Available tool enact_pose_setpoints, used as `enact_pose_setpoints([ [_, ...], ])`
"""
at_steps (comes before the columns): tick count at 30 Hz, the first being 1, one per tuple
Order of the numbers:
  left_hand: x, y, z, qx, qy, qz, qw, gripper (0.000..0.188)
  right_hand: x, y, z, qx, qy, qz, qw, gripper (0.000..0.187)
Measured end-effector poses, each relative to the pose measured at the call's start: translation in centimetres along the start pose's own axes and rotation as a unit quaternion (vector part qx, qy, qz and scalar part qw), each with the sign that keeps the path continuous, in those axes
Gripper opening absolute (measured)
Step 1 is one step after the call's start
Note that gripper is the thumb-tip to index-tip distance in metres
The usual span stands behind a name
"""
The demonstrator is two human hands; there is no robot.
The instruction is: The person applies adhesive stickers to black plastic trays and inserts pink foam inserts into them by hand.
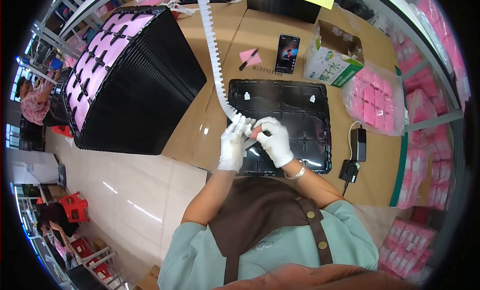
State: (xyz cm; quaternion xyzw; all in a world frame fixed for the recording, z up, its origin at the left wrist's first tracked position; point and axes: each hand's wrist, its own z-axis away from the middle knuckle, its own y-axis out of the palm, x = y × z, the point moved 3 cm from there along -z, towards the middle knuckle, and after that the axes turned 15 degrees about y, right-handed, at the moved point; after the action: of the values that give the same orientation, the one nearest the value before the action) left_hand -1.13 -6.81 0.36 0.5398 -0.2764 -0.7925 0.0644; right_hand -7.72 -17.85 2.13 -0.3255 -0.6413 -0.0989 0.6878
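Note:
A long white strip (pixel 214 55) with a notched edge curves down from the far edge of the table to my hands. My left hand (pixel 232 149), in a white glove, is closed on the strip's near end. Close beside it, my right hand (pixel 276 144) is gloved too, with bare fingertips showing, and pinches at the same spot; what lies between its fingers is too small to make out. Both hands are over the near left part of a black plastic tray (pixel 326 125) with shallow compartments. Two small white pieces lie in its far row, one a tag-like piece (pixel 247 96) and the other a similar piece (pixel 312 98).
A tall stack of black trays (pixel 145 90) with pink foam on top stands left. Beyond my tray are a phone (pixel 287 54), a pen (pixel 248 59) and an open carton (pixel 334 60). Bagged pink pieces (pixel 372 100) and a power bank (pixel 358 145) with cable lie right.

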Motion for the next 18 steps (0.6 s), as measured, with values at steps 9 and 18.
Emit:
enact_pose_setpoints([
  [9, -2.1, -6.1, -2.0, -0.034, 0.156, -0.115, 0.980, 0.034, -6.8, -14.6, 3.9, 0.012, 0.216, 0.261, 0.941, 0.009],
  [18, 0.3, -9.2, -1.1, -0.099, 0.084, -0.096, 0.987, 0.032, -8.0, -14.3, 3.2, -0.034, 0.332, 0.431, 0.838, 0.023],
])
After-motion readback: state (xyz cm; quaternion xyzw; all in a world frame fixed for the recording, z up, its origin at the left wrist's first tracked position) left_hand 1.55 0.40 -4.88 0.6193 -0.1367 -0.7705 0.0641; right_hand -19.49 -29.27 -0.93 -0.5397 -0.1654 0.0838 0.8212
